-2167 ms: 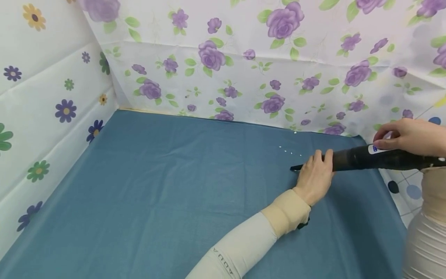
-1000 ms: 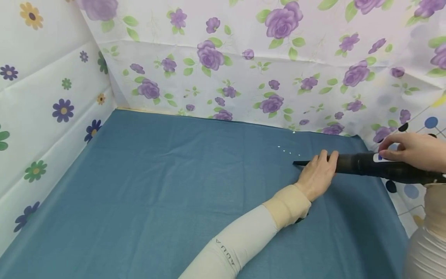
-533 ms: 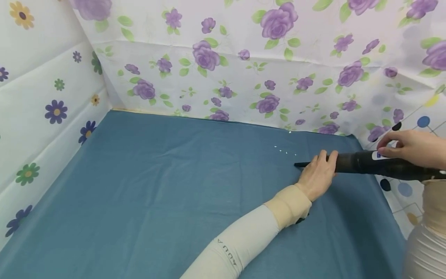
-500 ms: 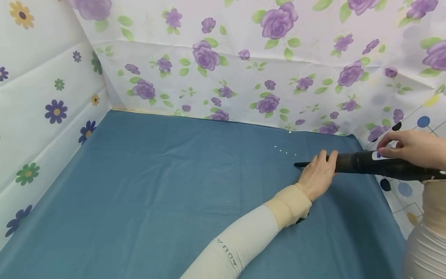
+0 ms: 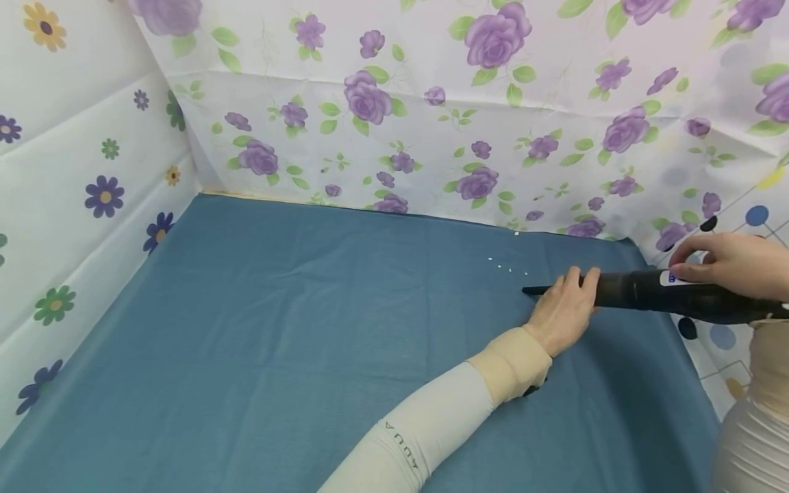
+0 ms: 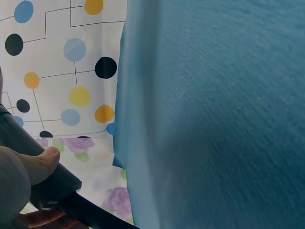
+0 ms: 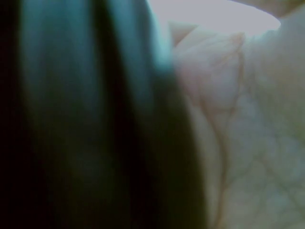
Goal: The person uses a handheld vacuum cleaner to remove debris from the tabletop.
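A black handheld vacuum cleaner (image 5: 647, 291) lies almost level across the right side of the head view, its narrow nozzle (image 5: 535, 290) pointing left over the blue cloth. My left hand (image 5: 564, 311) grips its front end where the nozzle begins; the left wrist view shows the thumb (image 6: 40, 164) wrapped over the dark barrel. Farther back, my right hand (image 5: 740, 263) holds the body, thumb and forefinger beside a white label (image 5: 672, 278). Several tiny white scraps (image 5: 516, 233) lie beyond the nozzle tip, apart from it. The right wrist view is dark and blurred.
Blue cloth (image 5: 308, 329) covers the surface, with light creases. Floral sheeting (image 5: 401, 103) rises behind it, daisy-patterned sheeting (image 5: 80, 185) at the left. Dotted sheeting (image 6: 57, 57) shows past the right edge of the cloth.
Since the oldest frame, the vacuum's rear and my right hand have come down a little, and the nozzle tip has shifted slightly up and right. The view sways slightly; the scraps look unchanged.
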Available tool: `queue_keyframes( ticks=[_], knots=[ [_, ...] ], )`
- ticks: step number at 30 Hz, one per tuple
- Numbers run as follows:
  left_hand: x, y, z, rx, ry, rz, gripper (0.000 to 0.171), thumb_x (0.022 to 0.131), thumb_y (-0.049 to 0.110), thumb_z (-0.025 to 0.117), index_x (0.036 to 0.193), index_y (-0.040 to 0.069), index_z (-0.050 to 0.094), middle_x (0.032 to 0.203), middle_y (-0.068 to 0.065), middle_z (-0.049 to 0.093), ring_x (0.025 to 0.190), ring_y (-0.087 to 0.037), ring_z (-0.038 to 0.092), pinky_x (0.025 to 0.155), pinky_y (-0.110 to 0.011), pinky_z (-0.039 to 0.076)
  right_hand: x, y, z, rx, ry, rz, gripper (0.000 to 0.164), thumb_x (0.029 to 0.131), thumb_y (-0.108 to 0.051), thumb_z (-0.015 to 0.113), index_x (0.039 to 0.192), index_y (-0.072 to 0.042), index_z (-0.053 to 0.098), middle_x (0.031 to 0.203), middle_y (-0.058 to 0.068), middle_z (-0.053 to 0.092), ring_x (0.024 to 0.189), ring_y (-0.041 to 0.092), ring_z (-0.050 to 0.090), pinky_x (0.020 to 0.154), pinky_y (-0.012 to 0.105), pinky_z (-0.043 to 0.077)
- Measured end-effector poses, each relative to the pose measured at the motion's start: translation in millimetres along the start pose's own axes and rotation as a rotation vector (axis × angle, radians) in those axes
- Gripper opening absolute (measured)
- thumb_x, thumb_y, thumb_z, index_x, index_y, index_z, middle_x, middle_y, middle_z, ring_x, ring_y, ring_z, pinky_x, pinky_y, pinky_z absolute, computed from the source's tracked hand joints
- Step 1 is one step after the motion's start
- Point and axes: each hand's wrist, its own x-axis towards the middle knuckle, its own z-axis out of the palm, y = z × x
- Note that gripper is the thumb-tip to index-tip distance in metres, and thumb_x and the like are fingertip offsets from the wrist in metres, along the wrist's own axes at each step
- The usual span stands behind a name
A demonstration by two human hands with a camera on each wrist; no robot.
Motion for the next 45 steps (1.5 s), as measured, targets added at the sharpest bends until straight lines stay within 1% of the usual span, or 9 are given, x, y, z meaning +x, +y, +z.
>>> queue_keyframes(
  ticks=[6,12,18,23,25,28,33,38,45],
  knots=[
    [2.8,-4.3,0.8,0.042,-0.011,0.017,0.054,0.094,0.038,0.060,0.137,0.014,0.038,0.116,-0.005,0.052,0.093,-0.013,0.056,0.080,-0.018,0.050,-1,1,5,0.040,-0.003,-0.016,0.022,0.096,-0.014,0.056,0.102,0.007,0.059,0.080,0.009,0.061,0.063,0.021,0.053,0.055,0.037,0.049],
    [9.8,-13.7,-0.1,0.082,-0.060,0.018,0.054,0.095,0.032,0.061,0.139,0.015,0.035,0.122,-0.005,0.050,0.096,-0.014,0.055,0.085,-0.018,0.049,4,1,9,0.036,-0.006,-0.031,0.024,0.097,-0.015,0.056,0.105,0.007,0.058,0.083,0.012,0.062,0.067,0.023,0.054,0.060,0.042,0.051],
    [14.5,-22.1,1.7,0.092,-0.071,-0.002,0.056,0.094,0.030,0.061,0.140,0.016,0.034,0.121,-0.004,0.048,0.097,-0.014,0.054,0.086,-0.019,0.048,12,4,13,0.055,-0.031,-0.031,0.029,0.099,-0.021,0.053,0.109,0.006,0.056,0.086,0.013,0.064,0.070,0.024,0.056,0.064,0.047,0.050],
    [16.5,-25.5,4.6,0.100,-0.078,-0.013,0.055,0.094,0.029,0.062,0.140,0.016,0.034,0.121,-0.004,0.048,0.098,-0.013,0.053,0.088,-0.020,0.047,16,5,16,0.075,-0.037,-0.045,0.027,0.099,-0.020,0.053,0.109,0.004,0.057,0.085,0.011,0.065,0.070,0.023,0.056,0.064,0.047,0.051],
    [17.4,-26.4,5.3,0.102,-0.086,-0.017,0.056,0.094,0.029,0.062,0.140,0.017,0.034,0.122,-0.004,0.048,0.098,-0.013,0.053,0.088,-0.019,0.047,17,5,16,0.068,-0.035,-0.050,0.026,0.099,-0.020,0.054,0.108,0.005,0.058,0.086,0.011,0.065,0.072,0.025,0.059,0.065,0.049,0.052],
    [19.0,-27.8,5.4,0.093,-0.097,-0.020,0.057,0.094,0.028,0.062,0.141,0.017,0.033,0.123,-0.004,0.047,0.099,-0.013,0.052,0.088,-0.019,0.047,18,2,15,0.052,-0.034,-0.054,0.025,0.098,-0.018,0.055,0.107,0.005,0.058,0.087,0.012,0.066,0.074,0.027,0.060,0.067,0.052,0.052],
    [20.6,-30.1,5.5,0.082,-0.094,-0.040,0.055,0.096,0.028,0.058,0.142,0.017,0.031,0.125,-0.004,0.046,0.101,-0.013,0.052,0.087,-0.019,0.048,21,-5,10,0.066,-0.030,-0.069,0.023,0.098,-0.015,0.054,0.106,0.006,0.059,0.088,0.012,0.065,0.074,0.027,0.059,0.066,0.051,0.052],
    [21.6,-28.4,5.8,0.054,-0.104,-0.052,0.057,0.096,0.029,0.058,0.143,0.018,0.030,0.126,-0.004,0.045,0.103,-0.013,0.051,0.085,-0.019,0.049,19,-8,7,0.064,-0.029,-0.054,0.023,0.098,-0.014,0.053,0.106,0.007,0.059,0.092,0.017,0.064,0.078,0.031,0.061,0.067,0.053,0.051],
    [21.7,-23.8,7.0,0.021,-0.115,-0.063,0.061,0.095,0.030,0.060,0.145,0.019,0.028,0.129,-0.003,0.044,0.109,-0.013,0.050,0.088,-0.019,0.048,15,-7,6,0.056,-0.021,-0.042,0.022,0.098,-0.014,0.053,0.105,0.007,0.058,0.090,0.017,0.063,0.073,0.027,0.059,0.064,0.050,0.050]
  ],
)
